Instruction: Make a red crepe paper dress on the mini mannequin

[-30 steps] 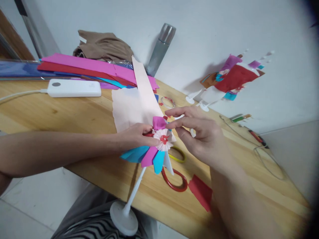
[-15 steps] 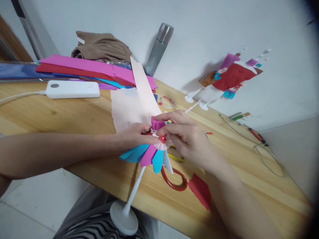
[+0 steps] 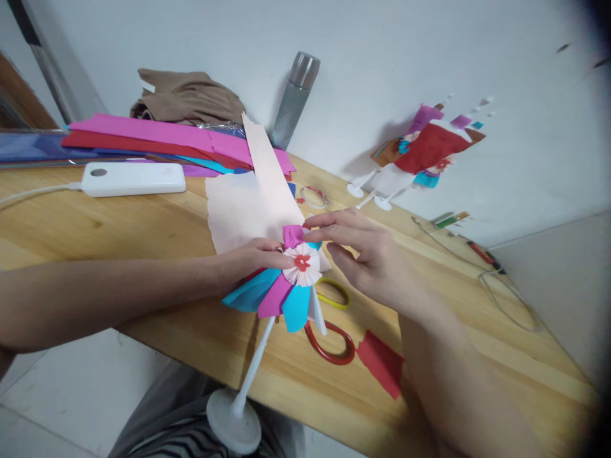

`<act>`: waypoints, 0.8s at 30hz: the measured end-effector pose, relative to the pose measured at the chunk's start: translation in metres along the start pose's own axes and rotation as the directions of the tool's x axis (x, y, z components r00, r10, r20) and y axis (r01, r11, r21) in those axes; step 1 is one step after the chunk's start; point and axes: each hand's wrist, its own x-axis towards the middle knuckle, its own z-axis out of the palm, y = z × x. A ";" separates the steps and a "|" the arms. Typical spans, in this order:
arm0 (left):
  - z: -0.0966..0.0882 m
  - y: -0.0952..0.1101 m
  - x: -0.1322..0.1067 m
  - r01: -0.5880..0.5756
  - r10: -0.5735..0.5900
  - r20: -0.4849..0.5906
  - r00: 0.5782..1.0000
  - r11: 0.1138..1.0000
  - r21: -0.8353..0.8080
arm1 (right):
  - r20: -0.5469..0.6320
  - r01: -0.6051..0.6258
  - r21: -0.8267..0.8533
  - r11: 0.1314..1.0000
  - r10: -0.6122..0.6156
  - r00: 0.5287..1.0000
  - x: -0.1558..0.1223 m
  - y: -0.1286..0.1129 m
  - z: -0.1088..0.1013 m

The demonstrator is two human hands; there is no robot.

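Observation:
A paper pinwheel (image 3: 286,286) with blue, purple and white blades and a white pleated rosette with a red centre sits on a white plastic stick whose round base (image 3: 233,420) hangs below the table edge. My left hand (image 3: 248,257) grips the pinwheel at its hub from the left. My right hand (image 3: 367,254) is at its upper right, thumb and forefinger pinched on the purple top blade (image 3: 292,235).
Red-handled scissors (image 3: 329,340), a yellow ring (image 3: 334,294) and a red paper scrap (image 3: 382,362) lie on the wooden table (image 3: 119,222). Behind are pale pink paper (image 3: 248,203), stacked coloured sheets (image 3: 157,137), a white power bank (image 3: 128,178), a grey flask (image 3: 293,98) and finished pinwheels (image 3: 420,149).
My right hand pressed onto the rosette's centre half a second ago, then drew back up to the purple blade. The view shifted slightly left.

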 end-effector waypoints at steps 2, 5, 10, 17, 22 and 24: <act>0.001 0.001 0.000 0.015 -0.015 0.004 1.000 1.000 -0.026 | 0.024 0.010 -0.032 0.999 -0.010 1.000 0.000 0.000 0.002; 0.002 0.004 -0.002 0.030 -0.029 0.022 0.999 0.999 -0.046 | 0.035 0.018 -0.071 0.997 -0.015 0.999 0.000 -0.001 0.001; 0.005 0.005 -0.004 0.026 -0.027 -0.004 1.000 0.999 -0.044 | 0.043 0.014 -0.069 0.998 -0.011 0.999 -0.001 -0.003 -0.001; 0.001 0.001 -0.001 0.012 -0.011 0.022 1.000 0.999 -0.045 | 0.034 -0.006 -0.059 0.998 0.008 0.999 -0.001 -0.006 -0.005; 0.000 0.004 -0.003 0.004 -0.004 -0.003 1.000 1.000 -0.006 | 0.089 -0.073 -0.086 0.994 0.080 0.993 -0.004 -0.018 -0.012; -0.001 0.004 -0.004 -0.006 0.006 -0.002 1.000 1.000 0.016 | 0.144 -0.089 -0.155 0.984 0.112 0.983 -0.005 -0.024 -0.011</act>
